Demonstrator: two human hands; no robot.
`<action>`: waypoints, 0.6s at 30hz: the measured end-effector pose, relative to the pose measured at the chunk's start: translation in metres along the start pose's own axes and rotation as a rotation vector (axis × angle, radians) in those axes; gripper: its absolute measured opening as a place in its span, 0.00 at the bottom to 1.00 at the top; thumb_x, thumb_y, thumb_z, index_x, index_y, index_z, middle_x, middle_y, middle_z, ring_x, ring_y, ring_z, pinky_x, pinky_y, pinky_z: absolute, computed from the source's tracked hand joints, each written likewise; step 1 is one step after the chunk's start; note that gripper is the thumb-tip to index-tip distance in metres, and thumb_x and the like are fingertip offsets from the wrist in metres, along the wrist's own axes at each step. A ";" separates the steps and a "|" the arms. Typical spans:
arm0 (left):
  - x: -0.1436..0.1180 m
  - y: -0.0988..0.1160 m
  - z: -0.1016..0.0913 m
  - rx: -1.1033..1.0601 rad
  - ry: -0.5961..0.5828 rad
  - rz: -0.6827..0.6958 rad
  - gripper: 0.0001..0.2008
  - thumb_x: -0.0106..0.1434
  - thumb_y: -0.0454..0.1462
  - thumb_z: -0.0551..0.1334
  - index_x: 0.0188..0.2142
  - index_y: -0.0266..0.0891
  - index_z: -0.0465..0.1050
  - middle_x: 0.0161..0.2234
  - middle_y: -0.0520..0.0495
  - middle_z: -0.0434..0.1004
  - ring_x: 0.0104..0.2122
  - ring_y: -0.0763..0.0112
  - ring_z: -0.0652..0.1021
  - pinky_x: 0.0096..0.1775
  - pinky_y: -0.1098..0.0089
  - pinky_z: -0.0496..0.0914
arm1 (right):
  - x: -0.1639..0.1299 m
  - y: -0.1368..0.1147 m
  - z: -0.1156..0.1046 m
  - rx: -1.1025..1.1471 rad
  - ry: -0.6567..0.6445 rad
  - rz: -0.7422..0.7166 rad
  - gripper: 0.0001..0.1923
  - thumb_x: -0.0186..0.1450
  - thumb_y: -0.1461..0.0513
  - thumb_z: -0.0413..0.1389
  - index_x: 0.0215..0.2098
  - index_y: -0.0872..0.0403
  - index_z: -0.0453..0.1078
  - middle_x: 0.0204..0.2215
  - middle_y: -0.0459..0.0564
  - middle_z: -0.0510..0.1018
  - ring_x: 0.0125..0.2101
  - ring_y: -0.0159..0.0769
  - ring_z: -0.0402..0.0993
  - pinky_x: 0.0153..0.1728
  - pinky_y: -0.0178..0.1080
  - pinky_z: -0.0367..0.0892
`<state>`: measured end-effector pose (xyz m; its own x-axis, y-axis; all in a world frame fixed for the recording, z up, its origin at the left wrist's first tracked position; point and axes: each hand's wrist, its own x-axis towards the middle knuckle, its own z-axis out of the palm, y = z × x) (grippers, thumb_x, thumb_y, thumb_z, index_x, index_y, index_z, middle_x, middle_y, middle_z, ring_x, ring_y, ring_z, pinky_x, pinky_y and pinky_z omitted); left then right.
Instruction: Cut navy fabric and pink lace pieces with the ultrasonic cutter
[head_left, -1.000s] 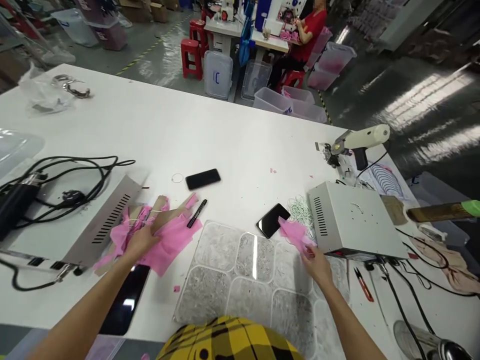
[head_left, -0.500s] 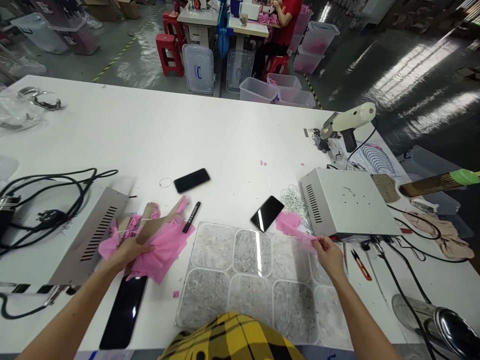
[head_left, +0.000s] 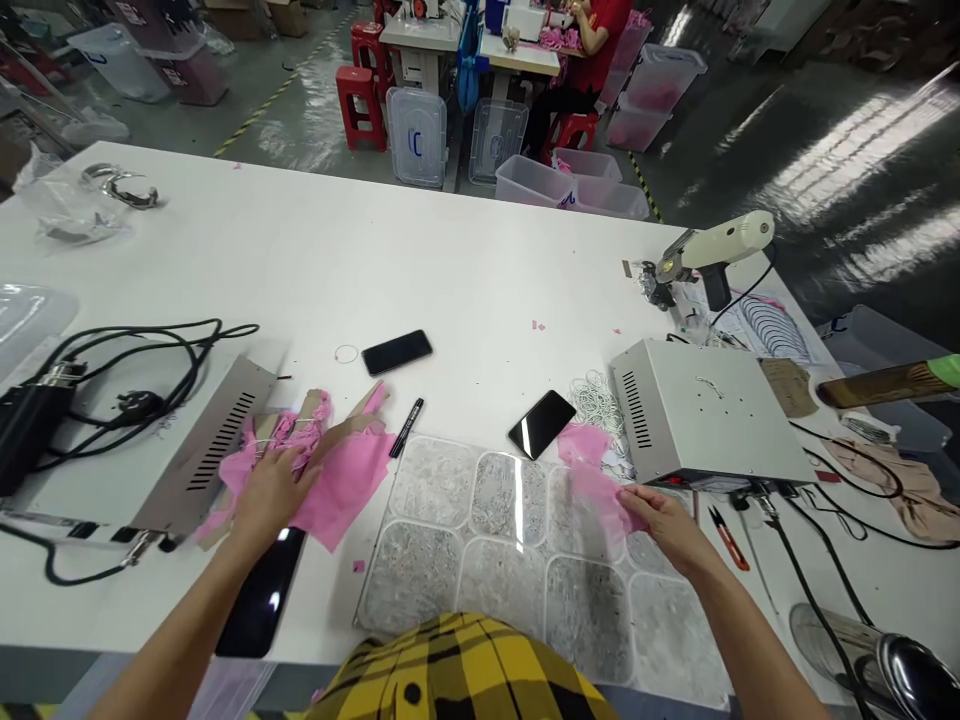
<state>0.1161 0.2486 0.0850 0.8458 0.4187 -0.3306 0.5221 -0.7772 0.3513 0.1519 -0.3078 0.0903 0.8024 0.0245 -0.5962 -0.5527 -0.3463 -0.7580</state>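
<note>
My left hand (head_left: 270,497) lies over a bundle of pink fabric and brown cardboard strips, its fingers curled onto the bundle and partly hidden. White string wraps part of it. A flat pink fabric piece (head_left: 351,485) spreads out to the right of these fingers. Between the thumb and fingers of my right hand (head_left: 666,522) is the end of a thin, sheer pink fabric strip (head_left: 600,492), which hangs over the clear compartment tray (head_left: 466,535). More pink fabric (head_left: 583,443) lies behind it, beside a phone (head_left: 541,424) and a tangle of white elastic cord (head_left: 596,402).
Grey metal boxes stand left (head_left: 161,450) and right (head_left: 716,410), with black cables. A marker (head_left: 406,428), a second phone (head_left: 397,352), a dark phone-like slab (head_left: 262,595), orange snips (head_left: 729,540) and a glass jar (head_left: 832,635) lie around. A co-worker (head_left: 600,45) sits beyond the table.
My left hand has moved forward onto the bundle from the flat fabric's edge. My right hand has shifted slightly nearer me, and the thin pink strip now spreads wider over the tray.
</note>
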 end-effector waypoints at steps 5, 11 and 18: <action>-0.077 0.063 0.030 -0.433 -0.189 0.317 0.22 0.59 0.46 0.62 0.51 0.42 0.72 0.56 0.41 0.70 0.49 0.57 0.74 0.48 0.58 0.71 | -0.019 -0.034 0.068 0.024 -0.162 -0.059 0.27 0.54 0.40 0.59 0.21 0.54 0.64 0.18 0.42 0.62 0.21 0.28 0.56 0.23 0.33 0.57; -0.132 0.108 0.086 -0.945 -0.725 0.162 0.30 0.63 0.53 0.58 0.57 0.34 0.66 0.44 0.33 0.77 0.33 0.64 0.80 0.33 0.63 0.75 | -0.049 -0.042 0.195 -0.024 -0.613 -0.151 0.24 0.57 0.43 0.58 0.34 0.54 0.74 0.26 0.47 0.73 0.27 0.34 0.66 0.27 0.36 0.63; -0.097 0.059 0.076 -0.814 -0.278 0.064 0.20 0.64 0.40 0.61 0.53 0.30 0.68 0.37 0.39 0.78 0.34 0.68 0.81 0.38 0.68 0.75 | -0.036 -0.037 0.287 -0.104 -0.714 -0.298 0.24 0.62 0.46 0.54 0.44 0.55 0.72 0.19 0.42 0.68 0.21 0.31 0.63 0.23 0.36 0.62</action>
<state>0.0567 0.1265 0.0715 0.8742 0.1726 -0.4539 0.4804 -0.1717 0.8601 0.0794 -0.0265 0.0640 0.5552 0.7155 -0.4240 -0.2842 -0.3160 -0.9052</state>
